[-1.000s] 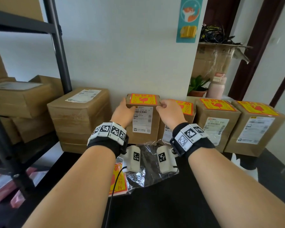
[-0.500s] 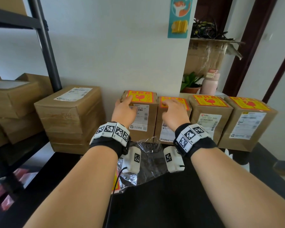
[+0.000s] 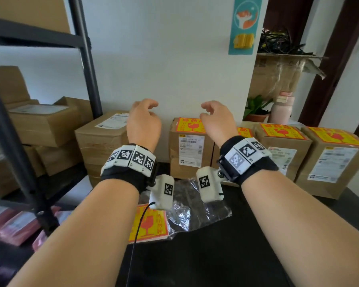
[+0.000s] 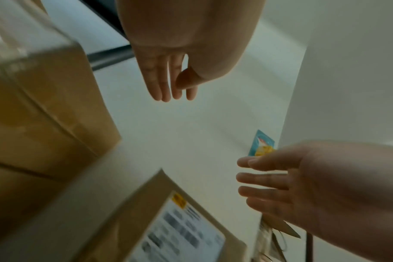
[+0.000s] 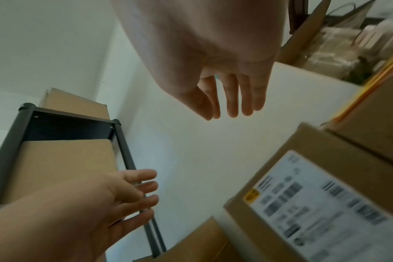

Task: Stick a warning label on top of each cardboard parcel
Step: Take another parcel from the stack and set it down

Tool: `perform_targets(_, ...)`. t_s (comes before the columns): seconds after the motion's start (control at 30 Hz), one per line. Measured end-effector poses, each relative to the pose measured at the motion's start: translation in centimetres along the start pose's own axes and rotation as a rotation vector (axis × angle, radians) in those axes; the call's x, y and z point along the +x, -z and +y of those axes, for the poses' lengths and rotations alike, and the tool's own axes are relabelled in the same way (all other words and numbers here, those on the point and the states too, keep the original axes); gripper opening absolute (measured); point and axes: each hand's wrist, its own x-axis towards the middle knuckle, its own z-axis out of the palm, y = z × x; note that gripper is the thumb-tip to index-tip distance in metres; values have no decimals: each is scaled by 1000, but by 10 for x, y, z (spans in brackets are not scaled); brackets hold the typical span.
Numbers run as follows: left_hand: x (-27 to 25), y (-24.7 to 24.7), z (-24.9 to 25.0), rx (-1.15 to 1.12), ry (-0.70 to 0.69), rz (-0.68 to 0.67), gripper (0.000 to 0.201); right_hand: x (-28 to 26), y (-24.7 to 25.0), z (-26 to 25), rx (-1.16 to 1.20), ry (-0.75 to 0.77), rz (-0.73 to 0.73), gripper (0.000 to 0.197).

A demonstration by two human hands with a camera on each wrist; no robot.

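Observation:
Several cardboard parcels stand in a row against the white wall. The leftmost labelled parcel [image 3: 190,148] has a yellow and red warning label [image 3: 189,125] on top. Two more labelled parcels [image 3: 282,150] [image 3: 332,160] sit to its right. A larger parcel [image 3: 102,139] on the left carries only a white shipping label. My left hand [image 3: 143,119] and right hand [image 3: 214,119] hover above the row, fingers relaxed and holding nothing. The wrist views confirm it for the left hand [image 4: 168,78] and right hand [image 5: 229,95]. A stack of warning labels [image 3: 147,224] lies on the black table.
A crinkled clear plastic wrapper [image 3: 193,208] lies beside the label stack. A black metal shelf rack [image 3: 19,146] with more boxes stands at the left. A potted plant [image 3: 255,110] and a pink bottle [image 3: 282,110] sit behind the right parcels. Pink packets [image 3: 15,226] lie low left.
Both hands have let go of the labelled parcel, which now stands in the row, and have lifted up and apart with fingers relaxed.

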Motion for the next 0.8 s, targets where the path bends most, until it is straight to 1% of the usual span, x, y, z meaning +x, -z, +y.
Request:
perform_targets(0.1,9,39,-15,51,44,81,39,-4,-21,-23,44,-18,-60,36)
perform_targets(0.2,17,70,-40,217,125,101,38,-14,-49,-42,57,-41,-182,38)
perform_targets(0.27,17,84,-57,338,218,51,41,-23,-68,-53,69,-64,-260,38)
perform_targets(0.33,12,92,-69,407,323,-21,44,-34,-84,-62,102,-91,-347,40)
perform_targets(0.4,8,96,-80,426,400,-90,52,-43,-99,-69,123,-134,-442,46)
perform_targets(0.47,7,97,-91,399,453,-141,59,-48,-112,-73,144,-191,-510,54)
perform_targets(0.53,8,98,-97,349,484,-172,65,-48,-126,-76,165,-239,-539,62)
perform_targets(0.63,6,99,-97,250,506,-143,68,-48,-138,-77,201,-282,-554,69)
perform_targets(0.8,2,104,-89,234,491,-116,59,-49,-139,-78,186,-233,-514,64)
